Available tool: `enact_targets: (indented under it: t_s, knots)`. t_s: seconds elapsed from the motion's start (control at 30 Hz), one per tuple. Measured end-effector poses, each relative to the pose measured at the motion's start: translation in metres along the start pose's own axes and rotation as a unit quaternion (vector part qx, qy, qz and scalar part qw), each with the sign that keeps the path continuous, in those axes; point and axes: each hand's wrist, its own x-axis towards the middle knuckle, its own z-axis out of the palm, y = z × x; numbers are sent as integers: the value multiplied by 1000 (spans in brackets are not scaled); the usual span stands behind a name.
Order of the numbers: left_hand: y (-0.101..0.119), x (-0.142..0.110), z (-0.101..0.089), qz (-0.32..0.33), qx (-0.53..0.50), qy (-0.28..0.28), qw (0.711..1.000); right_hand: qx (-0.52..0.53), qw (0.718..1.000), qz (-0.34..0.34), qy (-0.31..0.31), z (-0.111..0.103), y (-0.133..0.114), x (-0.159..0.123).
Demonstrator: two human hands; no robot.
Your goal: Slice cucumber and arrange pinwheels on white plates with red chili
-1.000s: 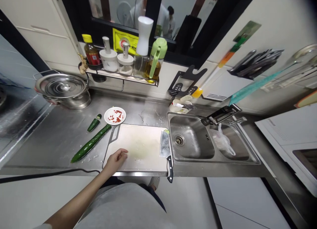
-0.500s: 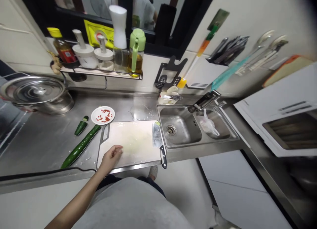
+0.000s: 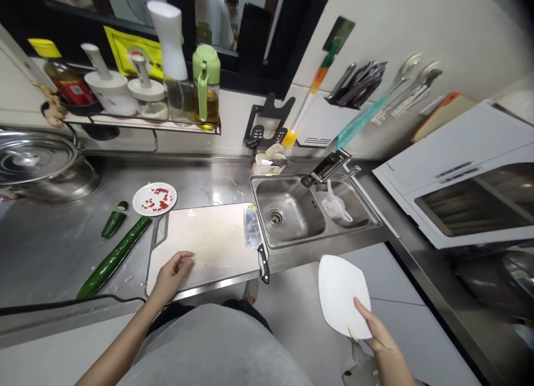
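Observation:
My right hand [image 3: 381, 336] grips a white square plate [image 3: 342, 294] by its edge, over the floor to the right of the counter. A small green piece [image 3: 352, 335] shows at the plate's lower edge. My left hand [image 3: 173, 272] holds nothing; its fingers are loosely bent over the near left part of a white cutting board [image 3: 221, 236]. A kitchen knife [image 3: 252, 230] lies along the board's right side, its black handle past the near edge. Left of the board are a long cucumber [image 3: 114, 261], a shorter cucumber piece [image 3: 113, 224] and a cut end [image 3: 122, 206].
A small white plate with red bits [image 3: 142, 199] stands behind the board's left corner. The double sink [image 3: 287, 205] is on the right, with a plastic bag [image 3: 335, 204] in its far basin. A lidded steel pot [image 3: 67, 180] stands left, below a shelf of bottles [image 3: 142, 119].
My right hand has come into view from the right, holding the white square plate. My left hand stays over the board. The view has turned a little to the right.

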Motion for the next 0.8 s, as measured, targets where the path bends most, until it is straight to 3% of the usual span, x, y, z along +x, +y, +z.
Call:
enact_targets:
  t_s: [0.2, 0.3, 0.37, 0.47, 0.53, 0.57, 0.63, 0.8]
  knots:
    - [1, 0, 3, -7, -17, 2, 1000, 59, 995, -67, -32, 76, -18, 32]
    - [28, -4, 25, -24, -36, -20, 999, 86, 991, -89, -52, 102, -28, 34]
    - [61, -8, 54, -62, -85, -80, 991, 68, 991, -91, -74, 111, -28, 26]
    - [116, -12, 102, -119, -151, -264, 945, -4, 988, -58, -142, 117, -22, 7]
    - [143, -14, 129, -108, -159, -368, 910, -52, 982, -34, -177, 118, -17, -5]
    - [151, -14, 138, -95, -160, -394, 900, -64, 979, -30, -191, 117, -16, -10]
    - [157, -17, 151, -46, -153, -422, 892, -82, 975, -17, -204, 113, -12, -18]
    - [152, -25, 155, 81, -91, -400, 908, -30, 985, 2, -169, 91, 11, -37]
